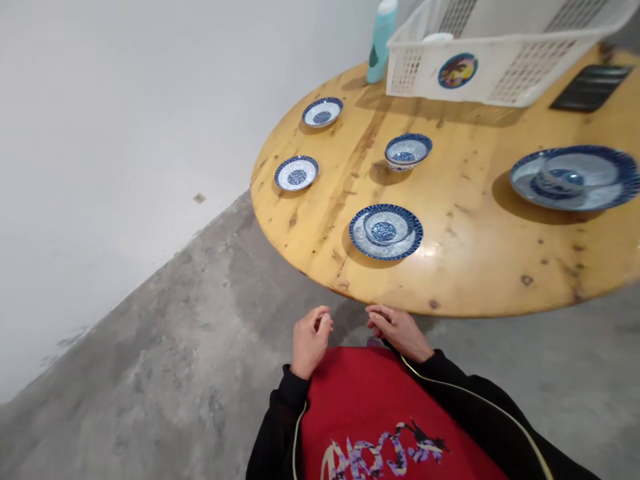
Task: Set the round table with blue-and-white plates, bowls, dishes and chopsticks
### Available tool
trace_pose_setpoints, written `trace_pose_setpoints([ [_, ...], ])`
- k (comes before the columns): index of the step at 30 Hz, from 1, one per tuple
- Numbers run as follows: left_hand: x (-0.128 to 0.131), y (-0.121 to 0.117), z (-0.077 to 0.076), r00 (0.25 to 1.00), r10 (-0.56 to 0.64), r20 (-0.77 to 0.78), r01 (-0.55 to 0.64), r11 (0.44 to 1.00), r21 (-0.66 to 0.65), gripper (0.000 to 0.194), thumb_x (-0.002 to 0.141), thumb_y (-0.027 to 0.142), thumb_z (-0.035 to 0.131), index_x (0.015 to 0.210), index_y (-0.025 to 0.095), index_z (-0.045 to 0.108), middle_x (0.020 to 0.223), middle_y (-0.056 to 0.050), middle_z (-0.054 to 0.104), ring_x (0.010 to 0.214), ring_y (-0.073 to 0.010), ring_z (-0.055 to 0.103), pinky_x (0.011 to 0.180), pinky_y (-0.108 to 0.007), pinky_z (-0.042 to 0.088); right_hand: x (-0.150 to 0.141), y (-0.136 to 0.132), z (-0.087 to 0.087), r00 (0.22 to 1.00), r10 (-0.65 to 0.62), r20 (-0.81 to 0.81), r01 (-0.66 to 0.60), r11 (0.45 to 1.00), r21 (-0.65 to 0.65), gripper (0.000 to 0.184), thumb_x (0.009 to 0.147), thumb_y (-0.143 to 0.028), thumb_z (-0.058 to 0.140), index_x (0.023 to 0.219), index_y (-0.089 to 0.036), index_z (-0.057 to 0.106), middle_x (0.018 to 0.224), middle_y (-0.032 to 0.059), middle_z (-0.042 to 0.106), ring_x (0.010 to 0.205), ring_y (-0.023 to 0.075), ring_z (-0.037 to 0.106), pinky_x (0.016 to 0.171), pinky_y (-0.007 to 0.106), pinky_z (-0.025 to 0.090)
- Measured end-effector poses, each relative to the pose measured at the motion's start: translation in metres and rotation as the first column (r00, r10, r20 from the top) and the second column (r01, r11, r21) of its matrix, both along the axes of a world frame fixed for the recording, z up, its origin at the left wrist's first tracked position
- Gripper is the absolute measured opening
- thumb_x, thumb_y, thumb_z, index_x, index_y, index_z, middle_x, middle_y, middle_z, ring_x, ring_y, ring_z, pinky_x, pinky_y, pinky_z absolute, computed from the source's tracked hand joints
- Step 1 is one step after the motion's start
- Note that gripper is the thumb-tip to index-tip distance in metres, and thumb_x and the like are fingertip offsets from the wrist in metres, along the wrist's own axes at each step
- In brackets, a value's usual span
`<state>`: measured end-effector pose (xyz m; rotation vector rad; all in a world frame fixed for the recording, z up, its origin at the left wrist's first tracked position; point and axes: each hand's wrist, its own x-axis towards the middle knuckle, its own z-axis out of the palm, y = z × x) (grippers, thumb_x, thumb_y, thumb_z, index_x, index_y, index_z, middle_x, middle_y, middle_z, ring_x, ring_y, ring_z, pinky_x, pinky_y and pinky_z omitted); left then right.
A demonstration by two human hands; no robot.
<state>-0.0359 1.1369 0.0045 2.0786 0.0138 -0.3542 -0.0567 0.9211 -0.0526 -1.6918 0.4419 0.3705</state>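
A round, knotty wooden worktop [465, 267] carried blue-and-white crockery: a saucer [323, 112] and a second saucer [296, 173] toward the left edge, a small bowl [407, 151] mid-surface, a bowl on a plate [385, 232] near the front edge, and a bowl on a large plate [575, 177] at the right edge. A white plastic basket [480, 53], a teal bottle [381, 41] and a dark mat [590, 87] lay along the far edge.

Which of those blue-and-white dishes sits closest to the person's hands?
The plate holding a small bowl, near the round wooden table's edge, just ahead of the left hand and right hand. The other dishes lie farther away.
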Motion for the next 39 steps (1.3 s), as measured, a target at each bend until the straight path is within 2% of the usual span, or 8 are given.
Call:
trace_pose_setpoints([
  [5,0.023,0.075,-0.004,0.997,0.067,0.029,-0.067,0.998,0.019,0.030,0.096,0.035,0.050,0.112,0.019,0.071,0.088,-0.004,0.078,0.076,-0.0173,0.075,0.076,-0.028,0.059,0.020,0.070,0.000,1.000,0.018,0.015,-0.019,0.997,0.073,0.037,0.074,-0.049,0.058,0.093,-0.019,0.070,0.066,0.0012,0.071,0.050,0.0168,0.064,0.051,0.028,0.050],
  [8,0.034,0.108,-0.008,0.998,0.054,0.015,-0.054,0.998,0.024,0.030,0.096,0.035,0.052,0.112,0.019,0.071,0.089,-0.005,0.078,0.079,-0.0177,0.076,0.077,-0.029,0.059,0.027,0.096,-0.001,0.988,-0.143,-0.051,0.150,0.974,0.171,0.037,0.070,-0.048,0.066,0.092,-0.018,0.069,0.066,0.0025,0.071,0.050,0.0163,0.063,0.050,0.027,0.051],
  [12,0.049,0.129,-0.014,1.000,-0.016,-0.011,0.016,1.000,0.019,0.030,0.097,0.034,0.052,0.114,0.020,0.072,0.090,-0.004,0.079,0.080,-0.0179,0.076,0.078,-0.029,0.059,0.030,0.098,0.002,0.894,-0.440,-0.084,0.448,0.872,0.198,0.041,0.064,-0.045,0.076,0.092,-0.015,0.071,0.066,0.0046,0.073,0.050,0.0142,0.063,0.048,0.024,0.050],
  [17,0.070,0.127,-0.016,0.986,-0.161,-0.051,0.160,0.987,-0.013,0.030,0.099,0.034,0.051,0.115,0.021,0.072,0.092,-0.004,0.080,0.083,-0.0175,0.076,0.080,-0.028,0.059,0.046,0.062,0.022,0.658,-0.753,0.012,0.744,0.653,0.139,0.032,0.065,-0.033,0.079,0.090,-0.014,0.072,0.065,0.0026,0.072,0.048,0.0110,0.061,0.047,0.021,0.050],
  [22,0.103,0.119,-0.017,0.964,-0.262,-0.043,0.261,0.965,-0.031,0.027,0.099,0.031,0.052,0.115,0.022,0.073,0.095,-0.005,0.080,0.089,-0.0191,0.076,0.083,-0.029,0.059,0.087,0.025,0.044,0.473,-0.881,-0.001,0.878,0.471,0.086,0.010,0.078,-0.019,0.073,0.083,-0.012,0.067,0.061,0.0040,0.069,0.045,0.0105,0.060,0.045,0.018,0.050],
  [30,0.195,0.118,-0.011,0.946,-0.322,-0.044,0.324,0.943,0.071,0.029,0.100,0.029,0.052,0.118,0.020,0.072,0.102,-0.007,0.080,0.092,-0.0189,0.076,0.088,-0.030,0.059,0.151,0.014,0.042,0.350,-0.933,-0.084,0.937,0.347,0.040,0.021,0.096,-0.010,0.054,0.076,-0.014,0.059,0.057,0.0043,0.068,0.039,0.0111,0.059,0.044,0.017,0.050],
  [34,0.236,0.106,-0.007,0.932,-0.362,-0.002,0.361,0.930,0.076,0.030,0.100,0.030,0.051,0.118,0.018,0.072,0.102,-0.009,0.080,0.093,-0.0198,0.076,0.091,-0.032,0.059,0.165,0.017,0.041,0.290,-0.950,-0.118,0.957,0.289,0.025,0.022,0.097,-0.010,0.057,0.076,-0.016,0.056,0.056,0.0043,0.068,0.039,0.0117,0.060,0.045,0.018,0.051],
  [39,0.261,0.088,-0.007,0.906,-0.423,0.009,0.421,0.903,0.090,0.030,0.101,0.030,0.051,0.119,0.018,0.072,0.106,-0.009,0.080,0.094,-0.0200,0.076,0.093,-0.033,0.059,0.169,0.017,0.044,0.254,-0.959,-0.125,0.967,0.254,0.017,0.024,0.096,-0.014,0.062,0.073,-0.015,0.055,0.058,0.0057,0.069,0.040,0.0120,0.061,0.043,0.018,0.051],
])
